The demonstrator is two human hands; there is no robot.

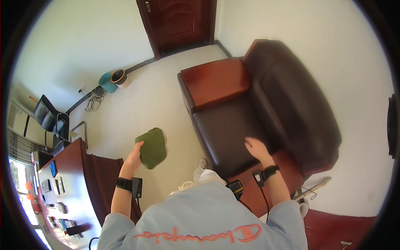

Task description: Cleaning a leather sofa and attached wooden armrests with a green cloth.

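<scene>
My left hand (134, 157) grips one edge of a green cloth (153, 149), with the thumb lying on top. The cloth hangs in front of me above the pale floor (125, 125). Over the dark brown leather seat (225, 131) of an armchair with wooden armrests, my right hand (257, 148) is held with its fingers partly curled and blurred. Nothing shows in that hand, and whether it touches the seat is not plain. Both wrists wear black straps with small boxes and cables.
The armchair's near wooden armrest (262, 184) is right beside me. To the left stands a wooden desk (65, 175) carrying a keyboard (46, 185) and books. A black chair (51, 122), coiled cables (94, 101), two bins (107, 82) and a door (181, 25) are farther off.
</scene>
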